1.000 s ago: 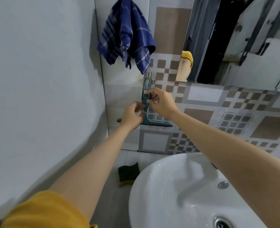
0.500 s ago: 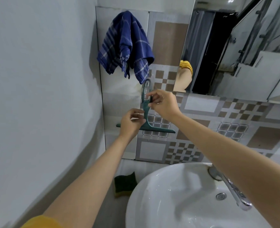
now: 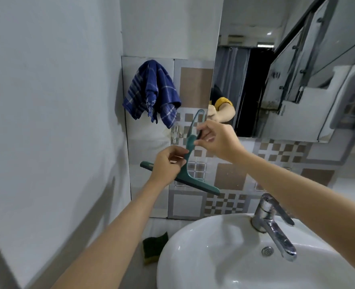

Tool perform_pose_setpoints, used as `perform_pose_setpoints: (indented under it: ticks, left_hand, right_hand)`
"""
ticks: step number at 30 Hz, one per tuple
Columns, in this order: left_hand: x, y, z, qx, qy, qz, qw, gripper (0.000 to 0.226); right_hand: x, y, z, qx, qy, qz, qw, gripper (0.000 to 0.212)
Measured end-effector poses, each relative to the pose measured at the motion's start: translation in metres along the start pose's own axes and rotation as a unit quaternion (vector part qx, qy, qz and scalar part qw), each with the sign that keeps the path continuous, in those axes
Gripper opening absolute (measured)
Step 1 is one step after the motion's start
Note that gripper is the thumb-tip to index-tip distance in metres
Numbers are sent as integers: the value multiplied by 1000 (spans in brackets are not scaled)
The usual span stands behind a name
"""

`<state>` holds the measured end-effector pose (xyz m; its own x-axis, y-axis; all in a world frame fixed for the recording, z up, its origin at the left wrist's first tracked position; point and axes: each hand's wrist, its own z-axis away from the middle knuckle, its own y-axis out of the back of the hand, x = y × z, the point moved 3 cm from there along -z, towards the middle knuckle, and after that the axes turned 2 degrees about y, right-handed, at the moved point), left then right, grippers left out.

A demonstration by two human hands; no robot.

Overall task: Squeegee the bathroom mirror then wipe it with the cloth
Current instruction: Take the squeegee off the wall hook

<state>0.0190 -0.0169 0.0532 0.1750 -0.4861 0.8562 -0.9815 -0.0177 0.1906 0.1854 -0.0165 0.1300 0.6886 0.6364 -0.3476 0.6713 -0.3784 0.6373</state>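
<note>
Both hands meet at the centre of the frame on a green squeegee [image 3: 188,161]. The left hand [image 3: 168,165] comes up from the lower left and is closed on the lower part of the handle, fingers curled round it just above the blade; the hand hides the stretch of blade behind it, so one end shows to its left and the longer part runs down to the right. The right hand [image 3: 216,140] reaches in from the right edge and pinches the upper handle between thumb and fingers, below the looped tip. The handle stands nearly upright, leaning slightly right at the top; the blade is tilted, its right end lower. The squeegee is held in front of the patterned tile wall [image 3: 230,178], clear of it as far as can be judged, and just left of the mirror's lower left corner. The mirror [image 3: 276,84] fills the upper right of the frame; a yellow sleeve and an arm are reflected near its left edge. A blue checked cloth [image 3: 151,92] hangs on the wall at upper centre-left, above and left of the squeegee, apart from both hands. A small clear hook [image 3: 176,131] sits on the wall just below the cloth. A white sink [image 3: 193,247] takes the lower right, with a chrome tap [image 3: 274,224] at its back rim. A green sponge [image 3: 154,247] lies just left of the sink.
</note>
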Motion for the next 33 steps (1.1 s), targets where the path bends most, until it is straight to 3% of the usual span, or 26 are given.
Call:
perform_pose_setpoints:
  ticks: [2, 4, 7, 13, 16, 19, 22, 26, 28, 33]
  left_hand:
    - [13, -4, 0, -29, -14, -24, 999, 31]
    - [28, -10, -1, -52, -36, -52, 997, 29]
    - [53, -20, -4, -93, -80, -93, 988, 31]
    - [114, -47, -19, -161, -116, -112, 974, 45]
    - [150, -62, -27, -173, -164, -162, 958, 39]
    - [180, -71, -42, -103, -241, -210, 942, 21]
    - [200, -71, -61, 15, -306, -225, 925, 24]
    - [212, -57, -92, 112, -367, -278, 881, 35]
    - [214, -48, -113, 130, -354, -324, 868, 41]
    - [216, -36, -157, 111, -244, -388, 882, 65]
  right_hand:
    - [-7, 23, 7, 7, 95, 123, 988, 33]
    - [-12, 46, 13, 40, 203, 243, 948, 39]
    - [-12, 79, 16, 50, 255, 360, 896, 52]
    - [-8, 139, 16, -128, 276, 347, 887, 45]
    - [-8, 174, 17, -122, 269, 348, 890, 40]
    - [-12, 210, 14, -59, 264, 351, 897, 32]
    - [-9, 248, -4, 12, 235, 359, 903, 28]
    - [-15, 300, -41, 81, 172, 383, 904, 31]
    - [-25, 324, -65, 120, 158, 377, 905, 31]
    - [-53, 363, -134, 177, 177, 375, 893, 28]
